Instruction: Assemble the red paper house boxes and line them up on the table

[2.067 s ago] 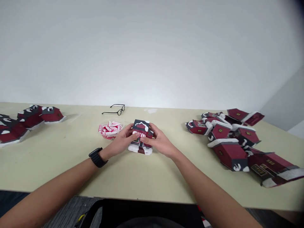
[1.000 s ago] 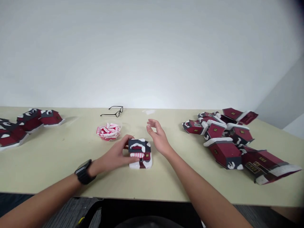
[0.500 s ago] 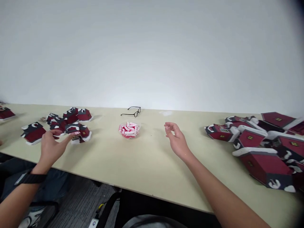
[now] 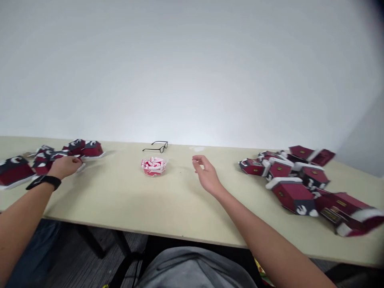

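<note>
Red model house (image 4: 81, 167) with white base is on the left part of the table (image 4: 168, 208), beside the group there, and it is mostly hidden behind the left hand (image 4: 65, 166). About two seconds ago, both hands were holding it in the middle, near the bowl (image 4: 153, 173); now that place shows only bare table.

Left fingers are curled, but their tips are not clear, so I cannot tell if they are clamped on the house or only beside it. Right hand (image 4: 205, 173) has stayed above the middle, its fingers half bent and slightly apart, with nothing between them.

Red-and-white striped pieces (image 4: 155, 163) fill the bowl, and behind it the black eyeglasses (image 4: 162, 149) lie unfolded. Other red houses (image 4: 93, 149) stand close around the left hand, so the space there is narrow. On the right side, a crowded pile of houses (image 4: 292, 195) lies tilted, well apart from both hands.
</note>
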`<act>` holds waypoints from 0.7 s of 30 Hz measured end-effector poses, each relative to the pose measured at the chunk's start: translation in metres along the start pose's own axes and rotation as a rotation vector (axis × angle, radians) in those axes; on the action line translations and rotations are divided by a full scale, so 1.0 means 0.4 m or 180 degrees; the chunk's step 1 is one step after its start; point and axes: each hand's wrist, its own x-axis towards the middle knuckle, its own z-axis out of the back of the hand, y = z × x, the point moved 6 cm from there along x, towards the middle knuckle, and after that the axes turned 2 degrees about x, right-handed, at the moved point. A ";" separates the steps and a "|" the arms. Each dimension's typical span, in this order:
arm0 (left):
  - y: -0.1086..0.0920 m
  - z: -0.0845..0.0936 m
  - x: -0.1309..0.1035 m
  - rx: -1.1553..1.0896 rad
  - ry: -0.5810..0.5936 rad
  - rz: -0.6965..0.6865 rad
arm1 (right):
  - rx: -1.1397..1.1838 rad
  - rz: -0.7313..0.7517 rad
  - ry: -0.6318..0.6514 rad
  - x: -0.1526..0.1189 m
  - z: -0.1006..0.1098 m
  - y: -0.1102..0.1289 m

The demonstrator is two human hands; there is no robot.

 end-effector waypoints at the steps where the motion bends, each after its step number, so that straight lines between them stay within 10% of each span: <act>1: -0.027 0.012 0.008 0.0082 -0.0038 -0.0048 | -0.0041 0.0044 0.0040 -0.005 -0.006 0.007; 8: -0.462 0.172 -0.112 -0.0758 -0.1199 -0.1194 | -0.0936 0.0390 0.0346 0.026 0.030 0.077; 13: -0.748 0.055 -0.297 -0.1236 -0.0445 -0.2495 | -0.2600 0.0383 0.0074 0.109 0.216 0.102; 17: -0.800 -0.097 -0.363 -0.1151 -0.0704 -0.3098 | -0.3091 -0.0237 -0.0860 0.122 0.393 0.057; 21: -0.742 -0.164 -0.315 -0.1281 -0.0576 -0.2688 | -0.3428 -0.0715 -0.1277 0.106 0.516 0.006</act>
